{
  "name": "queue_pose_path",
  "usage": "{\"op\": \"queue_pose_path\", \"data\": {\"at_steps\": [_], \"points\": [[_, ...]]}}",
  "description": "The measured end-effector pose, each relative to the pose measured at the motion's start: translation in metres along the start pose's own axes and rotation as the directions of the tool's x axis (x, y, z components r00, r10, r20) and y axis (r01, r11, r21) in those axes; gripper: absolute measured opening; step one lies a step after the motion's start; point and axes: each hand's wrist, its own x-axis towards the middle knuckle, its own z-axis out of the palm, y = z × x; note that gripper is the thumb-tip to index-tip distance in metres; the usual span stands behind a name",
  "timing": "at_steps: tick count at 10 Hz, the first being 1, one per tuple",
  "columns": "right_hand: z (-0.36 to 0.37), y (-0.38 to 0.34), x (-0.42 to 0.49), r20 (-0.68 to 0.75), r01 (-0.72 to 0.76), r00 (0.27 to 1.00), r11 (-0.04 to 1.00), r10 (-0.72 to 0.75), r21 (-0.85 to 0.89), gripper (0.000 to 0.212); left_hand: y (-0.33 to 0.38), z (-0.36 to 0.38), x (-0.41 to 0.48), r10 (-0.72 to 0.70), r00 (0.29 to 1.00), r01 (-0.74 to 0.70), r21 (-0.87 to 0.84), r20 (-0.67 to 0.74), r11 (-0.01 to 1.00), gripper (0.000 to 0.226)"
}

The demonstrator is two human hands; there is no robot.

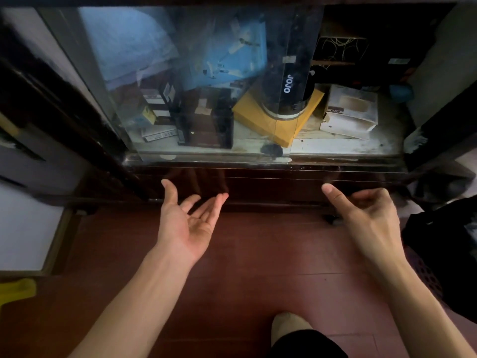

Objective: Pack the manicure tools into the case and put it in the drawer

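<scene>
1. Drawer (258, 187): the dark front band at mid-frame, under the glass cabinet (206, 86), looks closed; the manicure case is nowhere in view.
2. Left hand (187, 223) is palm up, fingers loose and empty; right hand (366, 215) is curled, holding nothing, both likely reaching for the drawer's lower edge.
3. A black cylinder (286, 91) reads "JOJO".

The cabinet front (258, 187) is glossy dark brown and the floor (245, 254) reddish brown. Inside lie a mustard-yellow envelope (260, 117) and pale blue cloth (134, 45).
</scene>
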Motion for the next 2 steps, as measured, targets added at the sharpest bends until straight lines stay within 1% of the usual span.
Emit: {"op": "queue_pose_path", "data": {"at_steps": [1, 2], "points": [[-0.012, -0.003, -0.007, 0.081, -0.002, 0.997, 0.998, -0.003, 0.059, 0.061, 0.002, -0.007, -0.005, 0.017, 1.000, -0.017, 0.042, 0.017, 0.999, 0.081], [-0.039, -0.003, -0.032, 0.020, 0.184, 0.982, 0.979, -0.186, 0.081, 0.050, -0.001, -0.021, -0.023, -0.017, 0.999, 0.021, 0.112, -0.035, 0.994, 0.061]]}}
